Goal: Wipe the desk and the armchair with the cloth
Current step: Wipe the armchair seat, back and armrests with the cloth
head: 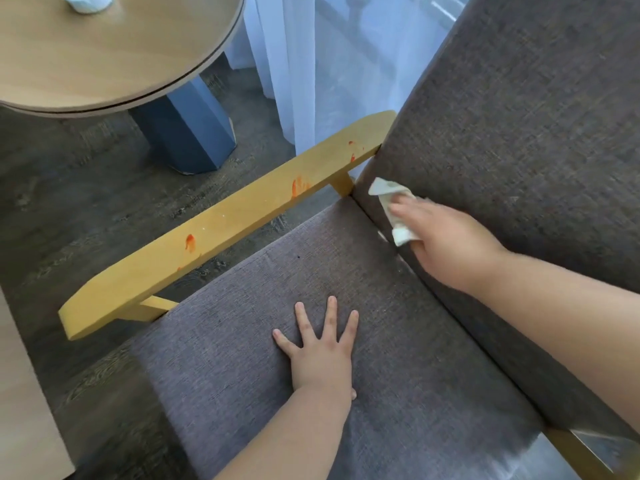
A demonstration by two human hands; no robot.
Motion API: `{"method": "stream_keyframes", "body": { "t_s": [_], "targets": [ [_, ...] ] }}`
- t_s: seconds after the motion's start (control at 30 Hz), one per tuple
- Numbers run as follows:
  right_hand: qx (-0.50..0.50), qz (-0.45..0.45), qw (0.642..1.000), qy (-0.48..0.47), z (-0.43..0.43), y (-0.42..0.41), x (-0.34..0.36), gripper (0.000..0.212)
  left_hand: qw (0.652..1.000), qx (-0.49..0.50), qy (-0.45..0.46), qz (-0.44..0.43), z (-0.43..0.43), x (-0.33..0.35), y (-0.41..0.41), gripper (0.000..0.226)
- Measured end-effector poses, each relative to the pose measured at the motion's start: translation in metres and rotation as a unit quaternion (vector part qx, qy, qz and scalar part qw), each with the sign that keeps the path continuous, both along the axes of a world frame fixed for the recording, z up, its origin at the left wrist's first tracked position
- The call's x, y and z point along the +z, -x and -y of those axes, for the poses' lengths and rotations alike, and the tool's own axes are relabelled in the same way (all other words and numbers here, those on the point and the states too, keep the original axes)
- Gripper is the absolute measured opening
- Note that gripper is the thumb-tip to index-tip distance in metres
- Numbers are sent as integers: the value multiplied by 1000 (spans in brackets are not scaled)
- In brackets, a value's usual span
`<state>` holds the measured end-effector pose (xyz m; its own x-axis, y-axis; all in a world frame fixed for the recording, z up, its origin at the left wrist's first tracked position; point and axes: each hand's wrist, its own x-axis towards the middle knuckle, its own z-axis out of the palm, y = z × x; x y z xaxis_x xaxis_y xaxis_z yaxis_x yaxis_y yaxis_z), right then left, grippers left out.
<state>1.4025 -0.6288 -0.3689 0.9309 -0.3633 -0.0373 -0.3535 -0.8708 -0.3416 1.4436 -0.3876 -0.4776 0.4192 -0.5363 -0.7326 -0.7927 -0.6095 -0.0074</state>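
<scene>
The armchair has a grey fabric seat [398, 393], a grey backrest [519, 133] and a yellow wooden armrest [214, 233] marked with orange-red smears. My right hand [446, 244] presses a white cloth [389, 199] against the lower left of the backrest, near the crease above the seat. The cloth is crumpled, partly hidden under my fingers. My left hand [322, 351] lies flat on the seat with its fingers spread, holding nothing.
A round wooden table [114, 64] on a blue pedestal [187, 133] stands at the upper left, with a white object [86, 1] on it. White sheer curtains [311, 71] hang behind the armrest. Dark wood floor [86, 188] lies left of the chair.
</scene>
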Motion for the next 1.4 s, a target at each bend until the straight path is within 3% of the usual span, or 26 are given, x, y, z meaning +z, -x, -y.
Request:
{"method": "stream_keyframes", "body": {
  "t_s": [0.1, 0.2, 0.27, 0.37, 0.53, 0.73, 0.87, 1.0, 1.17, 1.23, 1.3, 1.37, 1.4],
  "targets": [
    [42, -145, 988, 25, -1, -53, -32, 72, 1000, -3, 1, 3, 0, -4, 1, 145],
    [88, -272, 944, 168, -13, -61, -77, 63, 1000, -3, 0, 8, 0, -10, 2, 145],
    [90, -266, 935, 217, -12, -57, -90, 60, 1000, -6, 3, 8, -1, -13, 0, 145],
    [102, -234, 947, 193, -2, -53, -92, 49, 1000, -8, 7, 1, -2, -11, -1, 144],
    [85, -283, 934, 201, -20, -27, -90, 37, 1000, -5, 0, -4, -1, -6, -4, 144],
    [81, -253, 938, 223, -29, 22, -93, 38, 1000, 8, -6, -6, 1, -11, -4, 148],
    [91, -260, 934, 225, -41, 61, -88, 58, 1000, 2, -4, -3, 1, -12, -3, 146],
    [58, -307, 932, 183, -50, 88, -85, 32, 1000, -4, -7, 5, 1, -12, -3, 146],
    [2, -370, 921, 120, -67, 106, -52, 25, 1000, -6, -15, 3, 2, -11, -3, 147],
    [-134, -286, 948, 43, -72, 105, -37, 29, 1000, -10, -20, 7, 2, -9, -1, 146],
    [-263, -117, 956, -62, -73, 92, -30, 38, 1000, -9, -20, 12, 4, -8, 3, 144],
    [-286, 26, 951, -111, -69, 64, -36, 50, 1000, -6, -21, 12, 5, -7, 5, 143],
    [-249, 46, 962, -102, -66, 45, -39, 53, 1000, -7, -21, 10, 5, -7, 5, 143]
  ]
}}
